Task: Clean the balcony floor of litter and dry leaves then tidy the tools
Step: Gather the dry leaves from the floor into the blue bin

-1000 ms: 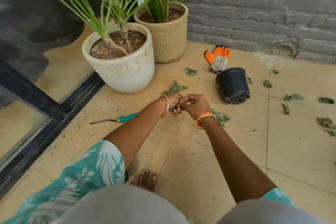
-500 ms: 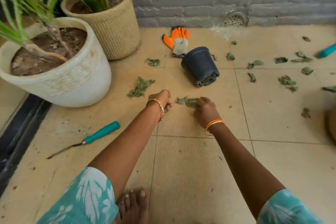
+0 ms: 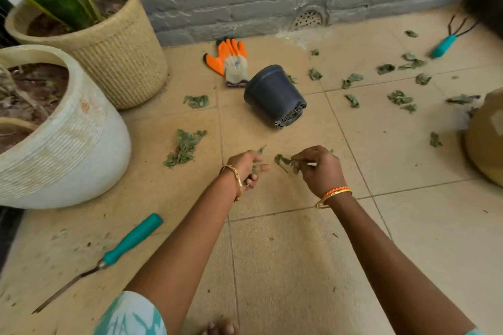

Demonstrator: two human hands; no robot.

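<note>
Dry green leaves litter the tan tiled floor. My left hand is closed around a small bunch of leaves, one tip poking out above the fist. My right hand pinches a few more leaves between thumb and fingers, just above the tile. A pile of leaves lies left of my hands, a smaller clump farther back. Many loose leaves are scattered to the right. A teal-handled weeder lies at the lower left and a teal-handled hand rake at the far right by the wall.
A black plastic pot lies tipped over behind my hands, an orange and grey glove beyond it. A white planter and a woven basket planter stand at left. A brown rounded container sits at the right edge. Grey brick wall with a drain grille at the back.
The view has swung right and closer to the floor. My right hand has lifted leaves off the tile and now holds them beside my left hand, which keeps its bunch.
</note>
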